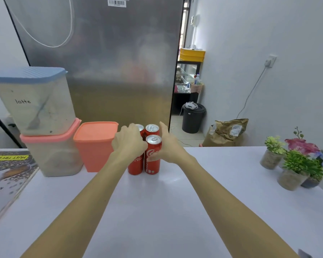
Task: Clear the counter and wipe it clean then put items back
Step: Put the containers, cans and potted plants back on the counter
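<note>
Several red soda cans (153,155) stand upright in a tight cluster near the far edge of the white counter (166,211). My left hand (129,142) wraps the left side of the cluster and covers the front left can. My right hand (166,146) presses against the right side, thumb raised, fingers on the front right can. Both hands squeeze the cans between them. The cans rest on the counter.
Left of the cans stand an orange lidded tub (95,146) and a pink-lidded container (54,155) with a blue-lidded "latte" container (34,101) stacked on it. A menu board (6,181) lies at far left. Potted artificial plants (295,164) sit at right. A steel fridge (101,62) rises behind.
</note>
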